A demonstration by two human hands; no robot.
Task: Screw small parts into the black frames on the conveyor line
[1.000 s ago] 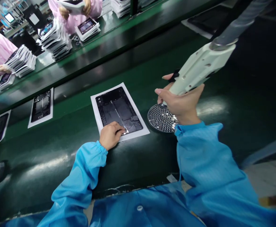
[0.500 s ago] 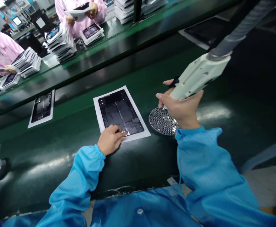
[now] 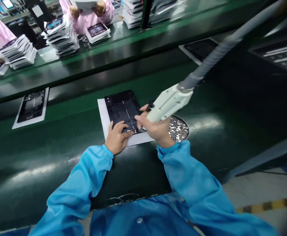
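An opened black tablet [image 3: 118, 109] lies on a white sheet [image 3: 102, 114] on the green bench, its inner parts facing up. My left hand [image 3: 117, 136] rests on its near edge, fingers spread and thumb beside a small light part. In my right hand [image 3: 158, 129] is a pale green electric screwdriver [image 3: 170, 103], gripped with the fingers wrapped round it. Its tip points down over the tablet's near right corner, but the hand hides whether it touches. Partly behind the right hand sits a round dish [image 3: 180, 128] with many holes and shiny small pieces in it.
Another opened tablet [image 3: 32, 106] lies on a sheet to the left, and a dark panel [image 3: 199, 50] at the back right. A grey ribbed hose [image 3: 214, 55] runs up from the screwdriver. Across the raised ledge, people in pink work by stacks of sheeted tablets [image 3: 62, 39].
My right hand has carried the screwdriver left from above the dish to the tablet. The tablet has shifted on its sheet, baring more of the sheet's left side. My left-hand fingers have spread.
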